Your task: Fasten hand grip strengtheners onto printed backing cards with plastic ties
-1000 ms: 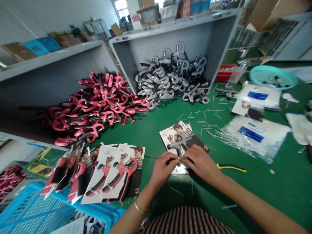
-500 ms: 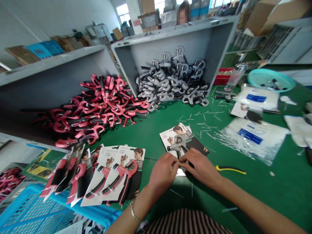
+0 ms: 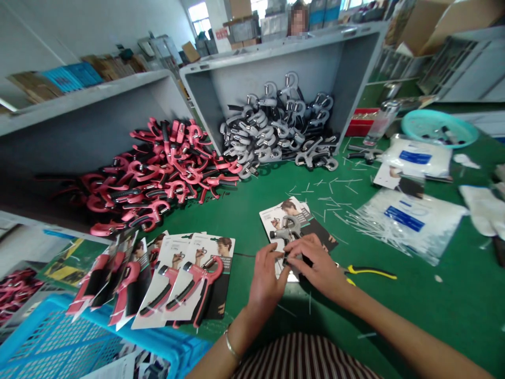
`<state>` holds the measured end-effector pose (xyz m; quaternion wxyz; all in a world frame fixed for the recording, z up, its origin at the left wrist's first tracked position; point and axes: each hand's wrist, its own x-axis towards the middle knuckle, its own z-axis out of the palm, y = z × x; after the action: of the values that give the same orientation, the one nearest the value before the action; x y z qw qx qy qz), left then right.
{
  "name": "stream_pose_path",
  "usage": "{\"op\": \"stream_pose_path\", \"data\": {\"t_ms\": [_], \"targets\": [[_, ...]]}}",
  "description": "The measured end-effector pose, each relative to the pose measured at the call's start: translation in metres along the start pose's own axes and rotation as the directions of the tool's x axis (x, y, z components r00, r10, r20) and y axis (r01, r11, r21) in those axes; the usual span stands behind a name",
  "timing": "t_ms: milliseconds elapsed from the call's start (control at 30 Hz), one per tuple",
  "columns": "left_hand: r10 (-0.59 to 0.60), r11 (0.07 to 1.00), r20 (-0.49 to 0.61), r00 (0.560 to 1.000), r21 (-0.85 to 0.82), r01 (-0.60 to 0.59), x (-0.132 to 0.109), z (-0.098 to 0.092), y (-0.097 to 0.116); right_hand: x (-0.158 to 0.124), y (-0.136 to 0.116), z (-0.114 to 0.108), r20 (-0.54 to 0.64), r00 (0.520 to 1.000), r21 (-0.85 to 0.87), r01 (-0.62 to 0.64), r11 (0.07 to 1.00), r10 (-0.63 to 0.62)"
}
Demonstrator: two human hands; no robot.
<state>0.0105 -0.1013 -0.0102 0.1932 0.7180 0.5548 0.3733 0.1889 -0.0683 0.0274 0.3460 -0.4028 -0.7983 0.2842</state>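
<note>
Grey grip (image 3: 291, 225) lies on a card (image 3: 271, 216) on the green surface (image 3: 244, 216). Left hand (image 3: 266, 276) and right hand (image 3: 319, 267) both at its handles, fingertips close together; can't tell if either is pinching. Yellow pliers (image 3: 373, 272) just beside right hand.

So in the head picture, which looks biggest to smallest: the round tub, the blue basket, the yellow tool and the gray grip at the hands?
1. Blue basket, even cut off by the edge
2. Round tub
Not sure: gray grip and yellow tool; both are partly covered.
</note>
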Motion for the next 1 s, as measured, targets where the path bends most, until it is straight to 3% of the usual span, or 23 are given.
{"op": "stream_pose_path", "data": {"t_ms": [133,300,400,500,600,667,733,833,933,1000], "targets": [[-0.016,0.999,-0.056,0.998,0.049,0.019,0.003,-0.006,-0.01,-0.007,0.009,0.005,0.021,1.0,0.048,-0.009,0.999,0.008],[-0.058,0.997,-0.031,0.998,0.052,0.059,0.011,-0.018,-0.01,-0.011,0.013,0.007,-0.046,0.997,0.05,-0.067,0.996,0.069],[-0.093,0.995,-0.036,0.995,0.042,0.095,0.015,-0.017,-0.011,-0.005,0.01,0.011,-0.009,1.0,0.021,-0.029,0.999,0.029],[-0.146,0.989,0.031,0.989,-0.025,0.147,0.016,-0.018,-0.018,-0.005,0.01,0.012,0.048,0.997,0.0,-0.052,0.999,0.052],[-0.222,0.961,0.143,0.964,-0.133,0.241,0.018,-0.025,-0.025,-0.026,0.021,-0.005,0.061,0.994,-0.069,-0.09,0.993,0.095],[-0.295,0.93,0.183,0.938,-0.171,0.326,0.022,-0.03,-0.027,-0.052,0.037,-0.025,0.011,0.991,-0.211,-0.125,0.969,0.131],[-0.377,0.894,0.193,0.906,-0.181,0.41,0.029,-0.031,-0.026,-0.082,0.054,-0.044,-0.039,0.98,-0.414,-0.193,0.89,0.195],[-0.44,0.861,0.249,0.863,-0.155,0.484,0.047,-0.026,-0.022,-0.116,0.071,-0.062,0.05,0.962,-0.634,-0.177,0.753,0.268],[-0.477,0.825,0.318,0.82,-0.16,0.542,0.063,-0.028,-0.019,-0.125,0.067,-0.074,0.123,0.914,-0.631,-0.23,0.741,0.388],[-0.491,0.805,0.274,0.827,-0.219,0.551,0.067,-0.037,-0.019,-0.124,0.057,-0.086,0.145,0.84,-0.465,-0.409,0.785,0.523]]}}
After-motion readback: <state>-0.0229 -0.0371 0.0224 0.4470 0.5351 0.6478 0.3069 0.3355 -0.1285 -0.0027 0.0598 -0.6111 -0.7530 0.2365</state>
